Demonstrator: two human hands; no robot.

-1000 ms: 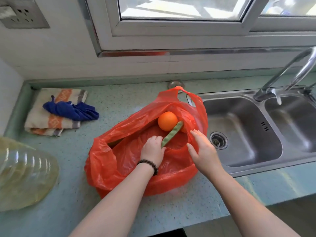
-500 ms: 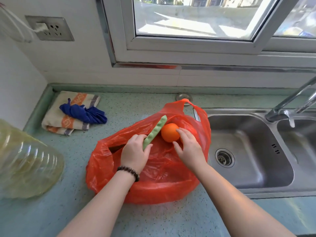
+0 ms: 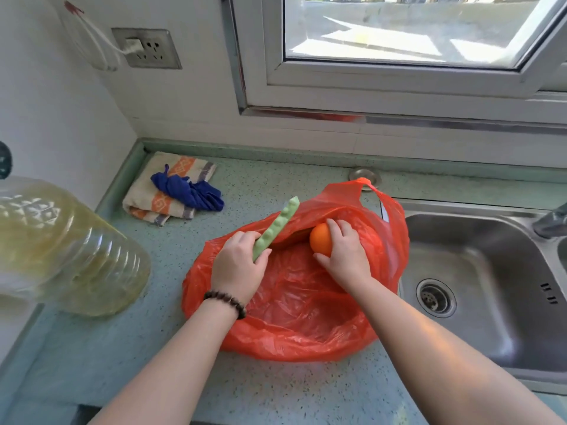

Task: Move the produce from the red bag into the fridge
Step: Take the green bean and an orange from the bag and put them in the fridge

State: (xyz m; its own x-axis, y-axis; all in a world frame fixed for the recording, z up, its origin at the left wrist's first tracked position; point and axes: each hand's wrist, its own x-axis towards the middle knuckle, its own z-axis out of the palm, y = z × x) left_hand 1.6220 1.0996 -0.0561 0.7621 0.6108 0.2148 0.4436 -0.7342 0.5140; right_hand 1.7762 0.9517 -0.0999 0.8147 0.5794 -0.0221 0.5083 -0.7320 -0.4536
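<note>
**A:** What is in front of the person?

**B:** A speckled green counter (image 3: 276, 391), seen from above. A red bag (image 3: 306, 317) lies open on it, just left of a steel sink (image 3: 491, 302). Two bare forearms reach in from the bottom edge.

**A:** What is the left hand doing?

**B:** The left hand (image 3: 237, 266) is at the bag's left rim, fingers curled around the lower end of a long green pod (image 3: 276, 227). The pod slants up and to the right, its free end above the bag's far edge. A dark bead bracelet (image 3: 227, 302) circles that wrist.

**A:** And the right hand?

**B:** The right hand (image 3: 345, 253) is inside the bag's mouth, wrapped over an orange (image 3: 320, 239) from the right, thumb below and fingers on top. Whether the orange is lifted or resting on the plastic, I cannot tell.

**A:** So where is the produce?

**B:** Both pieces are at the bag, each in a hand. No fridge is in view.

**A:** What else is on the counter?

**B:** At the far left corner, a folded striped towel (image 3: 153, 204) with a crumpled blue cloth (image 3: 190, 191) on top. In the near left, a large clear bottle (image 3: 67, 250) of yellowish liquid, partly out of frame. A small round metal cap (image 3: 365, 176) sits in the counter just behind the bag's handle.

**A:** And the wall?

**B:** A socket (image 3: 147, 49) with a white plug in it at upper left, and a window (image 3: 399, 41) above the counter. The base of a tap (image 3: 549, 223) shows at the right edge over the sink.
</note>
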